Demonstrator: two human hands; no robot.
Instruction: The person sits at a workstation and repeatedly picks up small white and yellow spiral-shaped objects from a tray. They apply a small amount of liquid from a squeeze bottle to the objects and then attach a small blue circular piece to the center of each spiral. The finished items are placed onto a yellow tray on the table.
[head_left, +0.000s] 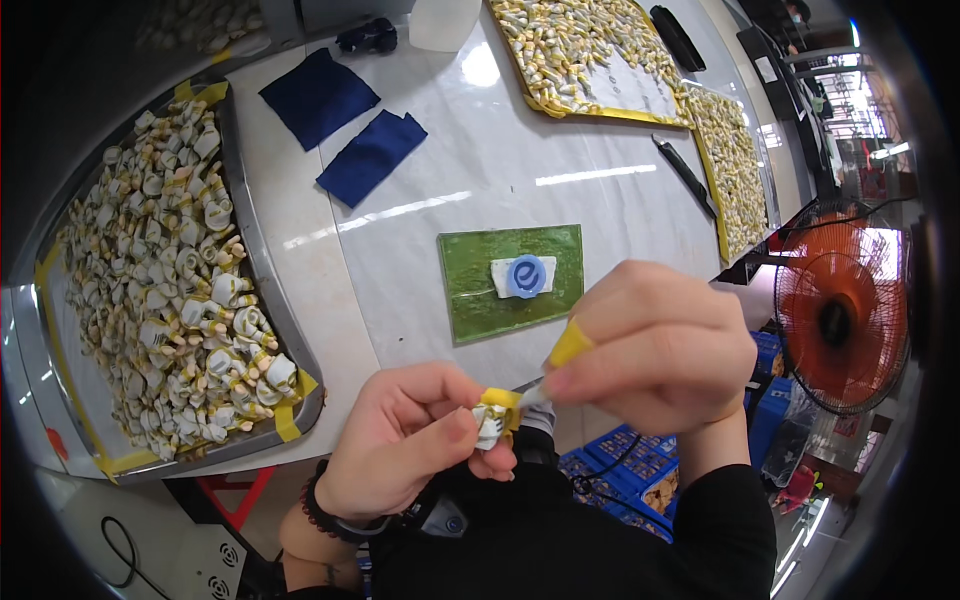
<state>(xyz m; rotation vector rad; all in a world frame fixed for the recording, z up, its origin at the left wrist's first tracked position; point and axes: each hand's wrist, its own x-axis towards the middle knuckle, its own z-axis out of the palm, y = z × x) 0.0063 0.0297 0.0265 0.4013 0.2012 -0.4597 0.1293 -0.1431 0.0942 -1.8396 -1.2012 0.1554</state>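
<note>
My left hand (415,440) pinches a small white and yellow figurine piece (491,425) between thumb and fingers, low in front of my body. Closed around a slim tool (568,350) with a yellow part and a pale tip, my right hand (655,350) brings that tip against the piece's yellow edge. What kind of tool it is, I cannot make out. Just beyond the hands lies a green rectangular plate (470,310). On it a white block (498,270) carries a round blue cap-like dish (527,276).
A metal tray (310,400) heaped with similar white and yellow pieces stands at the left. Two dark blue cloths (320,98) (372,157) lie behind. Trays of small yellowish pieces (590,50) (728,170) are at the far right, near a black cutter-like tool (685,175). An orange fan (840,310) stands right.
</note>
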